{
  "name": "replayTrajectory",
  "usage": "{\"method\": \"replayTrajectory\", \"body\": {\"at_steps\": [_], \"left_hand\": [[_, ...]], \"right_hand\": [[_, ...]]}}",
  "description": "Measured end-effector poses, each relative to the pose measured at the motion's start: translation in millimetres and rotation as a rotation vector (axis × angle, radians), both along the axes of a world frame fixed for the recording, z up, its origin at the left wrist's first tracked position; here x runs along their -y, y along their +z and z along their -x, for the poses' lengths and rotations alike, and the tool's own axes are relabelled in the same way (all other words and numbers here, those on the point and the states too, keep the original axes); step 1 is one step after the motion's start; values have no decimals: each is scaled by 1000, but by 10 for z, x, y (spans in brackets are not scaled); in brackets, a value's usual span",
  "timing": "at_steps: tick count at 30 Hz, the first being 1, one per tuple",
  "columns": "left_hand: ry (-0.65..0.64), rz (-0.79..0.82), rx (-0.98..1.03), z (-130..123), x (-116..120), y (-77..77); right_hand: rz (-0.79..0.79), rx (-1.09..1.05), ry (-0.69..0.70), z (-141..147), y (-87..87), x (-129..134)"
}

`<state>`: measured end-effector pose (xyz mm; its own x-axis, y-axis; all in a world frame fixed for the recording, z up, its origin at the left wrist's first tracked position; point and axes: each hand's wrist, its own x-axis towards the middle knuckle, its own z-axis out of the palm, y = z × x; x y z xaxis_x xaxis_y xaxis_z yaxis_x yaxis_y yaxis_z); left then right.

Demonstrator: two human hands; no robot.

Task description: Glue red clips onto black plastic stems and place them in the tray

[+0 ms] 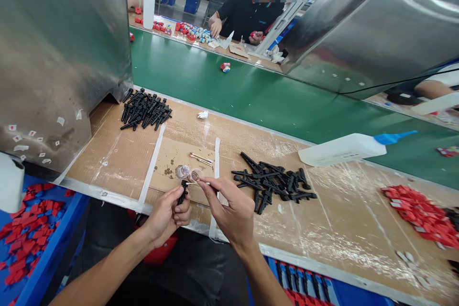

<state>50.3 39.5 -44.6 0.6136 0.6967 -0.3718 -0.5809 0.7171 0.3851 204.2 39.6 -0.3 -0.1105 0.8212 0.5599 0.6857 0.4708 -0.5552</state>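
Note:
My left hand (170,213) is closed around a small black plastic part (183,192), held upright near the table's front edge. Between the fingertips of my right hand (231,208) is a thin cotton swab (191,183), its tip at the head of the black part. Just beyond my hands stand small clear cups (182,171) on a piece of cardboard (170,153) marked with brown spots. More swabs (201,158) lie on the cardboard. One pile of black parts (145,109) is at the back left, another pile of black parts (270,179) to the right.
A white bottle with a blue nozzle (344,149) lies by the green conveyor belt (186,74), which carries a red and white piece (225,67). Red parts (423,215) lie at right; a blue bin (71,224) holds more at left. Metal housings flank me. A co-worker (247,9) sits opposite.

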Motion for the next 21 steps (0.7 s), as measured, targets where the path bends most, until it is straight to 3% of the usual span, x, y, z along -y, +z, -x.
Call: {"method": "replayTrajectory", "body": {"at_steps": [21], "left_hand": [[-24,11,10,12,-20,3]], "right_hand": [[-45,77,30,47,52,36]]}}
